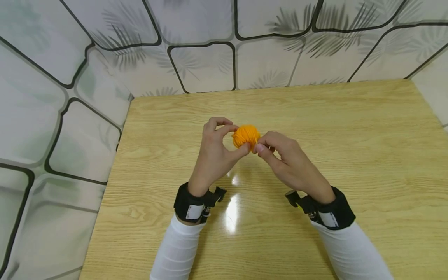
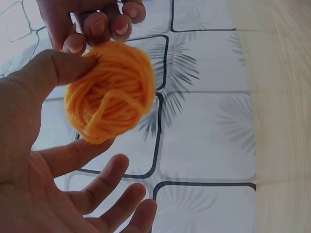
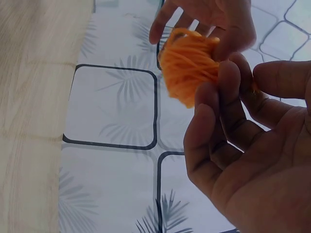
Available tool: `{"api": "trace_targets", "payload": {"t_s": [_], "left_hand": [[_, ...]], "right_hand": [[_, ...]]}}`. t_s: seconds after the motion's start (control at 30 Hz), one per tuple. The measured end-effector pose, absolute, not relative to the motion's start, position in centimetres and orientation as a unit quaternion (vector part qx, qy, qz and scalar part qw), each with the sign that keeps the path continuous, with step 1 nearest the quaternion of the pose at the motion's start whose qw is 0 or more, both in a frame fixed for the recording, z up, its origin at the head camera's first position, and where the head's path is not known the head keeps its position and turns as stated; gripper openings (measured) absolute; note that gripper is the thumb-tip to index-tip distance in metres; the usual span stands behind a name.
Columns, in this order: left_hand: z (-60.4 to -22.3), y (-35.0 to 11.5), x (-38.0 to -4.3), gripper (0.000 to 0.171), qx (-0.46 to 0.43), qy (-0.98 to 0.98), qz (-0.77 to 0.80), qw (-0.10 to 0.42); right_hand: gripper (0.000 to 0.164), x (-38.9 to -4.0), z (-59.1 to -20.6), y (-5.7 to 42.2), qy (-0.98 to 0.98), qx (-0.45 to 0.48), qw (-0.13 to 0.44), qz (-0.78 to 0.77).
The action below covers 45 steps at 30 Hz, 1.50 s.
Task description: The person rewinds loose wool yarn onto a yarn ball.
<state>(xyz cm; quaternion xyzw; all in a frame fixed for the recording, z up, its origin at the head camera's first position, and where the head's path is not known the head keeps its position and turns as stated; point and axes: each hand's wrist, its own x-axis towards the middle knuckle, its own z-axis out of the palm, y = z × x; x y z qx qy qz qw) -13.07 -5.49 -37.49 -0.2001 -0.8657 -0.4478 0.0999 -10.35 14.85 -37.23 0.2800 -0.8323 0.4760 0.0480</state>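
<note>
A small orange ball of yarn (image 1: 246, 135) is held up over the wooden table in the head view. My left hand (image 1: 215, 149) pinches it between thumb and index finger, the other fingers spread apart. In the left wrist view a loose loop of strand crosses the face of the yarn ball (image 2: 114, 97). At its right side, my right hand (image 1: 288, 159) has thumb and index finger pinched together on a strand of the yarn. A bit of orange shows at those fingertips in the right wrist view, beside the yarn ball (image 3: 188, 65); most of the strand is hidden.
The light wooden table (image 1: 350, 155) spreads beneath both hands. A wall (image 1: 203, 66) patterned with dark outlines and grey leaves runs along its back and left edges. Each wrist wears a black strap with a small camera, such as the left strap (image 1: 183, 202).
</note>
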Motion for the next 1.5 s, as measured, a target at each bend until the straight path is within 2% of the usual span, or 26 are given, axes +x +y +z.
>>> {"api": "trace_targets", "payload": {"t_s": [0.43,0.87,1.03,1.17,1.33,1.4,1.5], "left_hand": [[-37.3,-5.5,-13.4,0.031,-0.152,-0.815,-0.558,0.043],[-37.6,-5.4,-13.4,0.033,-0.156,-0.810,-0.563,0.048],[-37.6,-5.4,-13.6,0.032,-0.150,-0.807,-0.570,0.029],[-37.7,-5.5,-13.9,0.032,-0.139,-0.802,-0.581,-0.008],[-37.8,-5.6,-14.0,0.032,-0.138,-0.803,-0.579,-0.035],[-37.8,-5.6,-14.0,0.033,-0.141,-0.803,-0.577,-0.040],[-37.9,-5.5,-14.0,0.034,-0.143,-0.803,-0.577,-0.050]], "right_hand": [[0.016,-10.3,-37.2,14.4,-0.830,0.254,0.031,0.496],[0.024,-10.6,-37.3,14.4,-0.852,0.191,0.008,0.488],[0.017,-10.7,-37.1,15.3,-0.865,0.199,-0.010,0.460],[0.009,-10.7,-36.7,16.5,-0.875,0.200,0.025,0.440],[0.019,-11.0,-36.8,17.0,-0.850,0.204,0.087,0.478],[0.027,-11.3,-37.0,16.9,-0.830,0.211,0.080,0.510],[0.035,-11.8,-37.4,16.9,-0.799,0.212,0.036,0.562]]}}
